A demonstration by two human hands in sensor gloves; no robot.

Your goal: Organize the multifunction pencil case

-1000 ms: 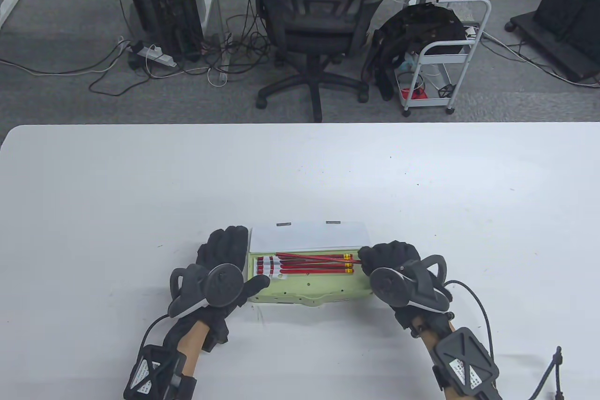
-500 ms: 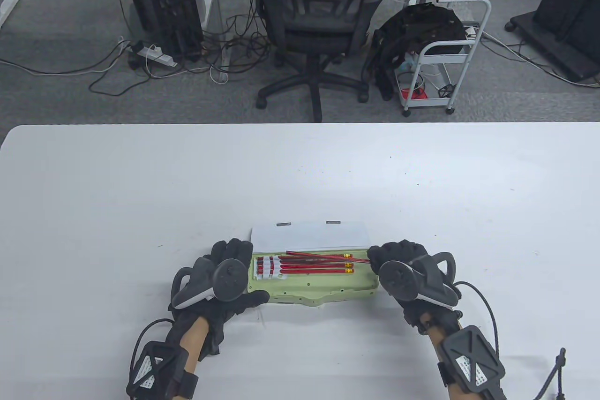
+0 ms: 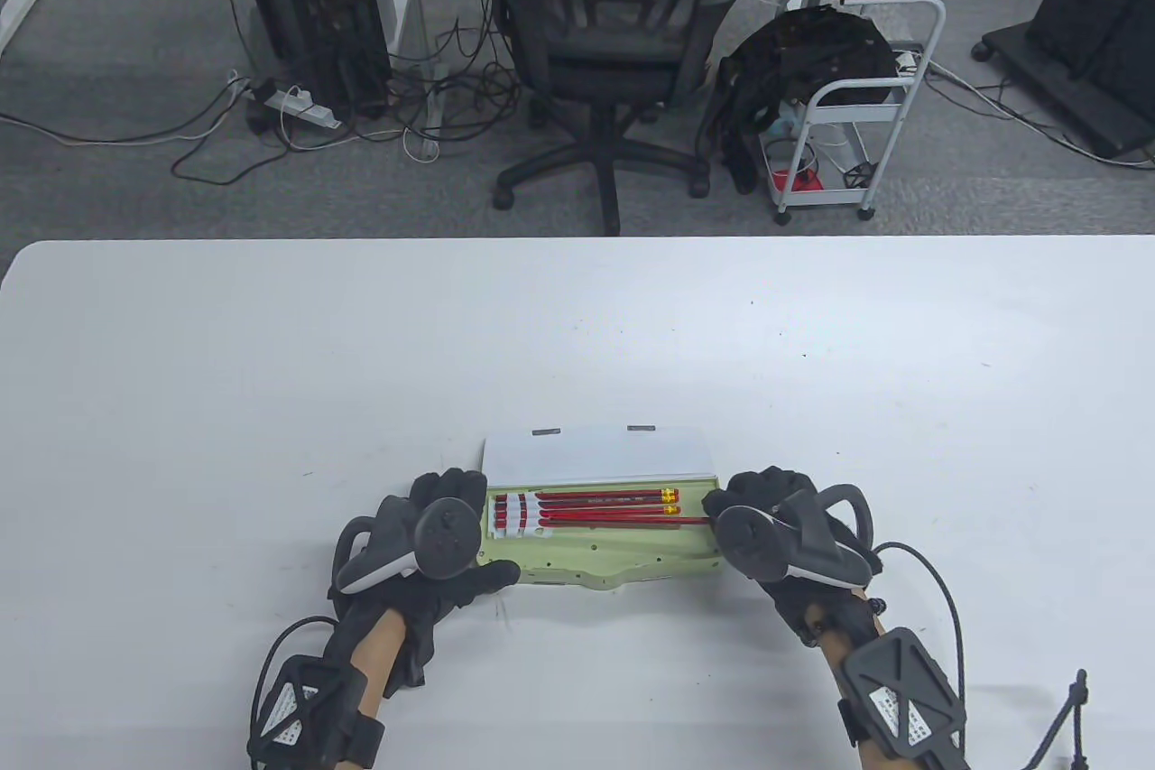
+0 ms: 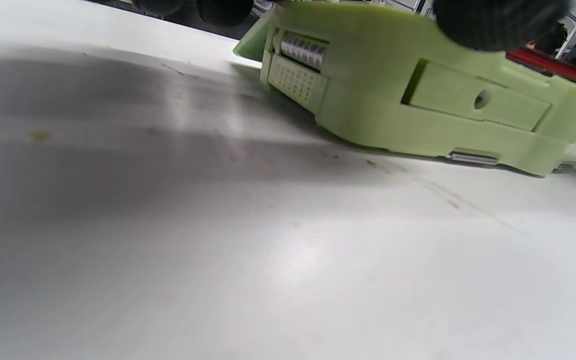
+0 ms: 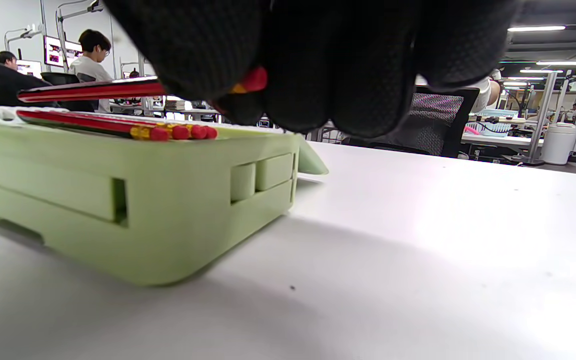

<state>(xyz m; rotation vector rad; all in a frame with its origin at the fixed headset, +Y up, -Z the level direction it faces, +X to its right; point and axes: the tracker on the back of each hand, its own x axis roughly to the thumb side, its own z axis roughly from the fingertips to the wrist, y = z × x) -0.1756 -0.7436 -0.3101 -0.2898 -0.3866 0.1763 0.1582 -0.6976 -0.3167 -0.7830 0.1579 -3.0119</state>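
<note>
- The pale green pencil case [image 3: 603, 546] lies open on the white surface [image 3: 577, 337], near its front edge; its white lid [image 3: 595, 450] is folded back on the far side of the case
- Red pencils [image 3: 603, 499] lie lengthwise in the case's tray, their eraser ends toward the case's right end; a white holder with red bands [image 3: 512, 514] sits at the tray's left end
- One red pencil [image 3: 623, 520] lies nearest the case's front side and reaches past the others, its right end meeting the right hand [image 3: 778, 528]; in the right wrist view its fingers [image 5: 318, 60] are bunched together and pinch the eraser end of this pencil [image 5: 93, 90], which is held above the row in the tray
- The left hand [image 3: 424, 546] grips the case's left end; its fingers curl over the far corner and the thumb [image 3: 487, 576] lies along the front edge
- Beyond the surface, behind the case, stand an office chair [image 3: 614, 39] and a white trolley [image 3: 857, 111] to its right
</note>
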